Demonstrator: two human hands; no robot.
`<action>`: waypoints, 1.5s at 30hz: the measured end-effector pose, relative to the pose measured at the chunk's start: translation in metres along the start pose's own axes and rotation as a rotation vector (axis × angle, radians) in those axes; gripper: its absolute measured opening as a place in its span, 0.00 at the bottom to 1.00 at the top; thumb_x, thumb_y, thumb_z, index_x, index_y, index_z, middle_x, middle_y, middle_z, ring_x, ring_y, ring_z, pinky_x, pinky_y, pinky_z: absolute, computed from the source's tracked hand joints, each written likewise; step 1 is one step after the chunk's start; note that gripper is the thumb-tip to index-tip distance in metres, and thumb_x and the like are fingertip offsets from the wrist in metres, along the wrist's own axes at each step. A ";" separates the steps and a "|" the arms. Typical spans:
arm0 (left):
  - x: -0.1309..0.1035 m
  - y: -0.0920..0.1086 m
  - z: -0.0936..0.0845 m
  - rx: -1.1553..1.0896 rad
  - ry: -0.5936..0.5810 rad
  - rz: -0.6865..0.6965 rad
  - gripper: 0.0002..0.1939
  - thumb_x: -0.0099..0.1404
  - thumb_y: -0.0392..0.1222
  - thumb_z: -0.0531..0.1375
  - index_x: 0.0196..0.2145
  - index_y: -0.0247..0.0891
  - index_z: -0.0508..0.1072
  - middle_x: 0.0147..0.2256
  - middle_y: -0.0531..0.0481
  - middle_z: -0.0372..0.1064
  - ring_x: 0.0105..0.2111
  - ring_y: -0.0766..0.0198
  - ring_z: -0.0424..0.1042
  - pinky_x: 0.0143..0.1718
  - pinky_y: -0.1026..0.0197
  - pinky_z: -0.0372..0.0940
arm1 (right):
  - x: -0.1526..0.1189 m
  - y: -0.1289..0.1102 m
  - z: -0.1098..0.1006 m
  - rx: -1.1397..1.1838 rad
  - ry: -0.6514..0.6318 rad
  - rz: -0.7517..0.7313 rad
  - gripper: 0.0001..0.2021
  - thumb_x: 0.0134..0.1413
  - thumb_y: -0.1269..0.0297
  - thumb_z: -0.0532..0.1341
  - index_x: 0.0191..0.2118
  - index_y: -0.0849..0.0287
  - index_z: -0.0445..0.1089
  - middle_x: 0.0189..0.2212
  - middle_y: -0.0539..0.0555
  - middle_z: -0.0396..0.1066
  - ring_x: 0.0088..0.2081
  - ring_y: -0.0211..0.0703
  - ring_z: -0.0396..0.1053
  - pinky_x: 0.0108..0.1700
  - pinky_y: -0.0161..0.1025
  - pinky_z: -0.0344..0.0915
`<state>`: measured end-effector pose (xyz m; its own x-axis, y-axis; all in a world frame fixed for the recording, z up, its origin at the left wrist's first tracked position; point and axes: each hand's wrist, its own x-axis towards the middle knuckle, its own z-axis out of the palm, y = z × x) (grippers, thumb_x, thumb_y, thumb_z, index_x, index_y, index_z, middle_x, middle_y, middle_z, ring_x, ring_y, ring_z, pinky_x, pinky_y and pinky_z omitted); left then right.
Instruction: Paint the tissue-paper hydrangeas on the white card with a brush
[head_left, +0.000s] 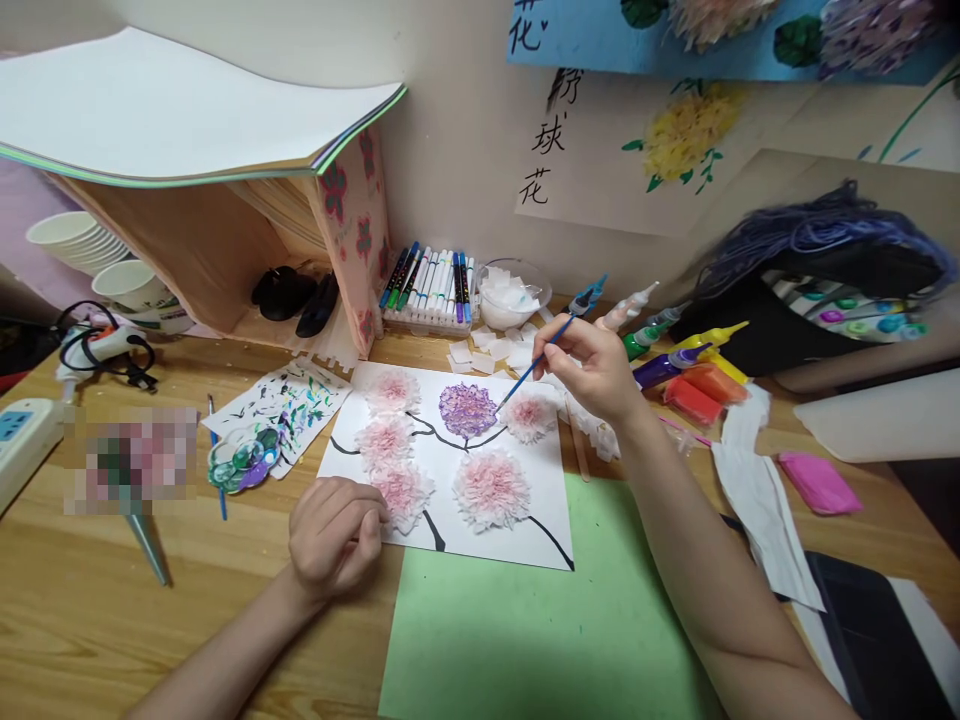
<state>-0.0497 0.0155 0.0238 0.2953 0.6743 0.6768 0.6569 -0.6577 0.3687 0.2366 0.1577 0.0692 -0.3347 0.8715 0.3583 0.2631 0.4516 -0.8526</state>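
My right hand [589, 365] grips a thin blue paintbrush [534, 364], its tip at the right edge of a purple flower [466, 410] on a white sheet of paper [442, 545]. Several fluffy pink-and-white flowers, one a large bloom [492, 490], stand out from the sheet, joined by black painted stems. My left hand [337, 530] rests at the sheet's lower left edge beside a pink flower [399, 492]. Its fingers are curled in, and I cannot make out anything inside them. Green paper [525, 640] lies under the sheet's lower right part.
Left are a paint-covered palette [244, 460], a second brush [223, 500] and a smeared tissue [289, 415]. Behind stand markers [431, 285], a bowl of white pieces [510, 295] and a box shelf [349, 240]. Paint bottles [667, 365] and pink clay packet [819, 483] lie right.
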 end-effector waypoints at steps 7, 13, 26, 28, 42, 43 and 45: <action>0.009 0.006 -0.003 0.062 0.058 0.034 0.11 0.57 0.28 0.52 0.21 0.41 0.62 0.17 0.53 0.65 0.17 0.65 0.59 0.22 0.60 0.51 | -0.014 -0.032 0.031 0.134 0.075 -0.025 0.07 0.59 0.63 0.55 0.34 0.56 0.70 0.28 0.51 0.70 0.30 0.38 0.71 0.31 0.36 0.68; 0.005 0.003 -0.028 0.168 0.175 0.103 0.14 0.57 0.32 0.53 0.17 0.42 0.56 0.12 0.58 0.54 0.14 0.68 0.51 0.18 0.60 0.46 | -0.022 -0.068 0.085 0.099 -0.156 0.012 0.09 0.61 0.62 0.53 0.38 0.55 0.69 0.32 0.53 0.71 0.35 0.40 0.71 0.37 0.38 0.68; -0.013 -0.089 -0.090 0.166 0.895 -0.558 0.21 0.68 0.39 0.48 0.16 0.42 0.53 0.14 0.58 0.50 0.16 0.68 0.55 0.21 0.62 0.51 | 0.010 -0.091 0.216 -0.077 -0.447 -0.184 0.09 0.63 0.64 0.49 0.37 0.57 0.65 0.34 0.53 0.72 0.37 0.41 0.70 0.40 0.39 0.63; -0.012 -0.088 -0.087 0.134 0.898 -0.590 0.22 0.68 0.39 0.48 0.16 0.42 0.54 0.14 0.58 0.51 0.16 0.68 0.55 0.21 0.62 0.52 | 0.012 -0.091 0.222 -0.105 -0.474 -0.193 0.09 0.63 0.63 0.49 0.37 0.56 0.64 0.33 0.53 0.72 0.37 0.41 0.69 0.39 0.39 0.63; -0.016 -0.082 -0.078 0.110 0.812 -0.642 0.24 0.68 0.46 0.50 0.15 0.41 0.55 0.14 0.56 0.53 0.17 0.68 0.55 0.23 0.61 0.52 | 0.017 -0.093 0.220 -0.084 -0.421 -0.153 0.09 0.62 0.62 0.50 0.35 0.56 0.65 0.32 0.52 0.72 0.35 0.40 0.71 0.38 0.38 0.63; -0.016 -0.082 -0.078 0.109 0.810 -0.640 0.23 0.68 0.46 0.50 0.15 0.41 0.56 0.14 0.56 0.53 0.17 0.68 0.55 0.23 0.61 0.52 | 0.018 -0.093 0.218 -0.062 -0.403 -0.134 0.09 0.62 0.62 0.50 0.35 0.56 0.65 0.32 0.52 0.72 0.36 0.40 0.71 0.38 0.38 0.63; -0.015 -0.081 -0.077 0.105 0.806 -0.631 0.23 0.68 0.46 0.50 0.15 0.41 0.56 0.14 0.56 0.53 0.17 0.68 0.55 0.23 0.61 0.53 | 0.018 -0.092 0.214 -0.021 -0.379 -0.092 0.09 0.62 0.61 0.51 0.36 0.56 0.65 0.32 0.52 0.72 0.36 0.40 0.72 0.39 0.38 0.64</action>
<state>-0.1610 0.0325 0.0326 -0.6527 0.4356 0.6199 0.5998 -0.2028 0.7740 0.0128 0.0909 0.0725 -0.6675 0.6965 0.2635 0.2333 0.5315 -0.8143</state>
